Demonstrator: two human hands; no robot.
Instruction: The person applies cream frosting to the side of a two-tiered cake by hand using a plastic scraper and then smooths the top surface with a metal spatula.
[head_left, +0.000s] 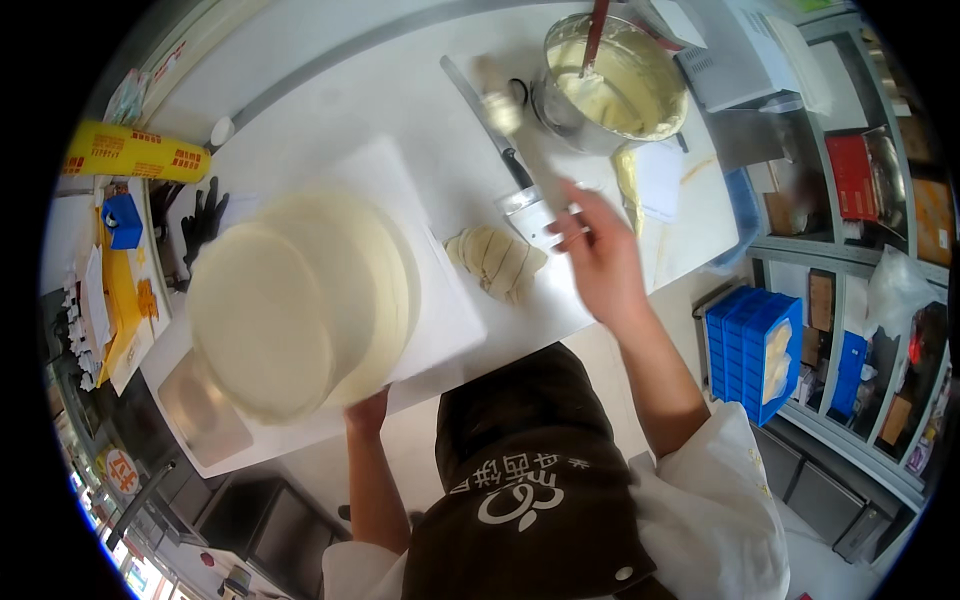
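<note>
A tall round cake (262, 322) coated in pale cream stands at the left on a white square board (442, 330). By the board's near edge is my left hand (367, 411); its fingers are hidden behind the cake and board. My right hand (604, 255) grips a spatula (551, 180), blurred, with a lump of cream on its far end. Just left of that hand lies a metal scraper (525, 210). A crumpled striped cloth (499, 262) rests between the board and my right hand. Beyond, a knife (472, 97) with a black handle lies on the worktable (337, 97).
At the back right stands a metal bowl (562, 124) of cream with a red-handled spatula (595, 37) in it. A black glove (202, 221) and a yellow roll (142, 152) are at the left. Stacked blue crates (742, 352) stand right of the table, before metal shelves (832, 259).
</note>
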